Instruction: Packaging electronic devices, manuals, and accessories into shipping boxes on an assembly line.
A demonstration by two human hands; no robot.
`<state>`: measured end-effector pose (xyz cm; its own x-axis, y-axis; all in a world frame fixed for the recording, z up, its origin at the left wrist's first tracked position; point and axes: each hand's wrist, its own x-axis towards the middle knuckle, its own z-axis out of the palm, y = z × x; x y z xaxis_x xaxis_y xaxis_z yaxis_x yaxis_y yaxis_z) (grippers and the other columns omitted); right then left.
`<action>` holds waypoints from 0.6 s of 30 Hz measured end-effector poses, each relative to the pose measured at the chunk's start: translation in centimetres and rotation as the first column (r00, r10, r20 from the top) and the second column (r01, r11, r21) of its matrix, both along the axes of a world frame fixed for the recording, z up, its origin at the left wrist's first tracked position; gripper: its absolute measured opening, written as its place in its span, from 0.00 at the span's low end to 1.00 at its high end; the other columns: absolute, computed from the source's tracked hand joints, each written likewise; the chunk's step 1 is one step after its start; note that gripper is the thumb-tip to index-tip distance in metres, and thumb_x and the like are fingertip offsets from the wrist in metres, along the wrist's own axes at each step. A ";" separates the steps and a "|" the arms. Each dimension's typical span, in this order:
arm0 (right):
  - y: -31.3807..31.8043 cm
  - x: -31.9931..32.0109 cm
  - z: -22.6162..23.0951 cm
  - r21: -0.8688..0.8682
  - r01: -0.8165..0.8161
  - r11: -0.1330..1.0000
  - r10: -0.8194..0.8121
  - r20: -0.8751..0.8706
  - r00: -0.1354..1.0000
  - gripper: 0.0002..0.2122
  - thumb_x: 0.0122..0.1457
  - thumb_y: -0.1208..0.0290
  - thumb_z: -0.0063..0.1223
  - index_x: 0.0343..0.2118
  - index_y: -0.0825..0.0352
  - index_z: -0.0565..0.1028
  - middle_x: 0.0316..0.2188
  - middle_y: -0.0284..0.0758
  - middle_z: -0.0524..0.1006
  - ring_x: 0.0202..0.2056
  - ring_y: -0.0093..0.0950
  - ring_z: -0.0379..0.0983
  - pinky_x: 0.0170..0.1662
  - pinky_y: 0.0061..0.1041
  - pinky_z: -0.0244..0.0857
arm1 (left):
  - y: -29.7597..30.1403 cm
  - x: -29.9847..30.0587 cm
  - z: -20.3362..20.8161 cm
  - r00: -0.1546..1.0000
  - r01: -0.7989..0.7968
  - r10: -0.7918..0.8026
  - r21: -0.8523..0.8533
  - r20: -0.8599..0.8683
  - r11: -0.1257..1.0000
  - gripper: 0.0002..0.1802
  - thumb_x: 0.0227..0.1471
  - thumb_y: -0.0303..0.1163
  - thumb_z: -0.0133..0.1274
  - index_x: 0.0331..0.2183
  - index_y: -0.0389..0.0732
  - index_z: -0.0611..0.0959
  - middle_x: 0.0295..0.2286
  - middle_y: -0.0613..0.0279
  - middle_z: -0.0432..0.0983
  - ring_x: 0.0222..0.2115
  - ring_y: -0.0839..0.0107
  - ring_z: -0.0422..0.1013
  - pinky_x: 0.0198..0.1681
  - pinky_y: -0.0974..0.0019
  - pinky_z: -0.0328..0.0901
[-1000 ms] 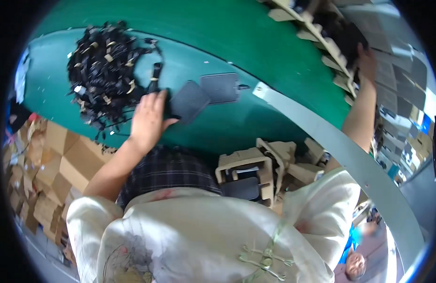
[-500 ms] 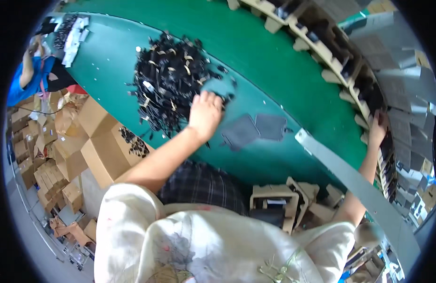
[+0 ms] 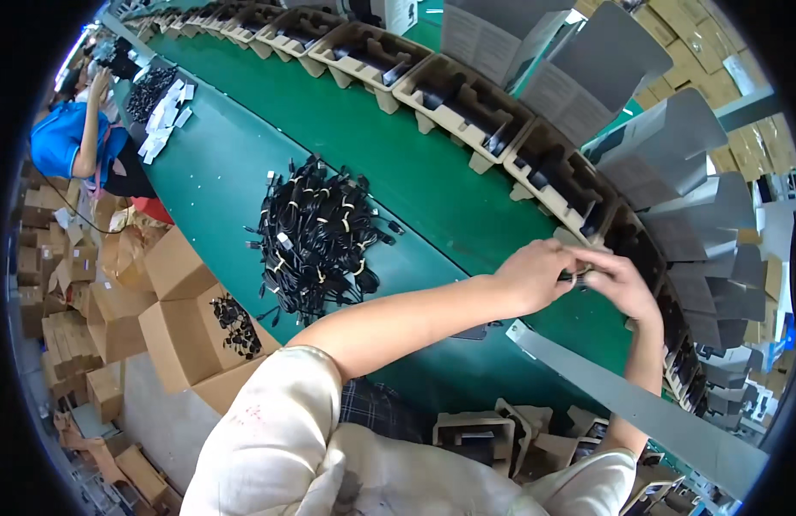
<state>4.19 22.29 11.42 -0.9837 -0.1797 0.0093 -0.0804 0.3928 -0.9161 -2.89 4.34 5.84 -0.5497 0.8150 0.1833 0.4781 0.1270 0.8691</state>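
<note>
My left hand (image 3: pixel 536 273) is closed, fingers curled around a small black cable bundle with a tan tie (image 3: pixel 580 277). Most of that bundle is hidden by the fingers. My right hand (image 3: pixel 623 285) meets it from the right, its fingers bent over the same bundle and touching my left fingertips. Both hands are above the green bench, beside a row of tan moulded trays (image 3: pixel 520 168) holding black items. To the left lies a heap of black cables (image 3: pixel 316 236) bundled with tan ties. Beneath my left forearm, only the edge of a dark grey flat piece (image 3: pixel 472 332) shows.
A grey metal bar (image 3: pixel 622 396) crosses the right front of the bench. Grey open-flapped boxes (image 3: pixel 660 150) stand behind the trays. An open carton (image 3: pixel 178 340) with black pieces is at left. Farther off, a person in a blue top (image 3: pixel 62 142) works at the bench.
My left hand has left the cable heap and moved right to meet my right hand. My right hand has come inward from the trays. The view has shifted, showing more of the tray row.
</note>
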 end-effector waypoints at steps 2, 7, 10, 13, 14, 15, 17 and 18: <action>-0.6 0.2 0.3 0.071 0.121 0.990 -0.134 0.228 0.964 0.17 0.56 0.63 0.46 0.44 0.68 0.70 0.26 0.31 0.72 0.23 0.18 0.63 0.30 0.17 0.59 | 1.8 0.3 0.1 0.969 -0.064 0.027 0.146 0.244 0.987 0.16 0.42 0.35 0.56 0.33 0.37 0.74 0.29 0.52 0.69 0.30 0.61 0.69 0.33 0.63 0.64; 0.5 1.1 0.1 -0.057 0.586 0.808 -0.558 0.244 0.793 0.12 0.57 0.66 0.44 0.37 0.70 0.69 0.24 0.32 0.73 0.25 0.20 0.67 0.33 0.18 0.61 | -0.1 -2.2 -0.2 0.710 0.356 -0.114 -0.214 0.695 0.910 0.18 0.50 0.34 0.50 0.40 0.32 0.68 0.35 0.51 0.70 0.35 0.69 0.70 0.34 0.65 0.65; -0.4 1.1 -0.6 -0.303 0.722 0.622 -0.657 0.301 0.692 0.11 0.57 0.67 0.45 0.36 0.70 0.68 0.27 0.34 0.74 0.27 0.20 0.69 0.35 0.18 0.61 | 1.0 -0.9 -2.9 0.422 0.284 -0.207 0.088 0.883 0.955 0.17 0.55 0.35 0.43 0.42 0.33 0.67 0.35 0.55 0.71 0.33 0.72 0.70 0.34 0.68 0.66; 0.1 1.7 -3.6 -0.401 0.638 0.658 -0.546 0.329 0.770 0.09 0.57 0.67 0.45 0.35 0.68 0.68 0.33 0.35 0.74 0.34 0.24 0.70 0.42 0.23 0.60 | 4.2 1.8 -0.4 0.140 -0.231 -0.141 0.171 0.980 0.958 0.15 0.57 0.36 0.39 0.39 0.34 0.70 0.32 0.60 0.72 0.28 0.74 0.69 0.32 0.73 0.66; 0.0 1.7 -4.2 -0.165 0.601 0.782 -0.581 0.155 0.799 0.09 0.57 0.68 0.44 0.37 0.67 0.69 0.34 0.35 0.74 0.36 0.25 0.69 0.44 0.26 0.59 | 4.4 2.3 -0.3 0.130 -0.221 -0.148 0.174 0.980 0.960 0.15 0.57 0.36 0.39 0.39 0.34 0.70 0.32 0.60 0.72 0.28 0.74 0.69 0.32 0.73 0.66; -0.2 1.9 -4.5 0.099 0.555 0.826 -0.557 -0.016 0.831 0.09 0.57 0.68 0.44 0.38 0.65 0.69 0.36 0.35 0.74 0.38 0.27 0.69 0.46 0.28 0.58 | 4.6 2.6 -0.3 0.112 -0.165 -0.161 0.178 0.981 0.970 0.15 0.57 0.37 0.39 0.38 0.35 0.71 0.31 0.61 0.72 0.27 0.75 0.69 0.32 0.73 0.67; -0.6 2.1 -4.2 0.369 0.504 0.781 -0.479 -0.164 0.862 0.09 0.57 0.69 0.43 0.40 0.64 0.69 0.37 0.36 0.74 0.40 0.29 0.68 0.48 0.30 0.58 | 4.9 3.1 -0.2 0.079 -0.058 -0.182 0.186 0.980 0.981 0.15 0.57 0.38 0.40 0.35 0.36 0.73 0.29 0.64 0.71 0.26 0.76 0.68 0.32 0.74 0.67; -0.9 1.9 -3.4 0.510 0.440 0.739 -0.316 -0.314 0.895 0.10 0.57 0.69 0.43 0.42 0.62 0.69 0.37 0.36 0.74 0.41 0.30 0.68 0.48 0.32 0.57 | 4.8 2.9 -0.6 0.073 -0.054 -0.184 0.188 0.980 0.981 0.15 0.57 0.38 0.40 0.35 0.36 0.73 0.29 0.64 0.71 0.26 0.76 0.68 0.32 0.74 0.67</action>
<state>6.07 21.42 8.05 -0.9588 0.1729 0.2253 0.0357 0.8604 -0.5083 -0.02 9.10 5.29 -0.2670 0.8882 -0.3739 -0.8374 -0.0218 0.5462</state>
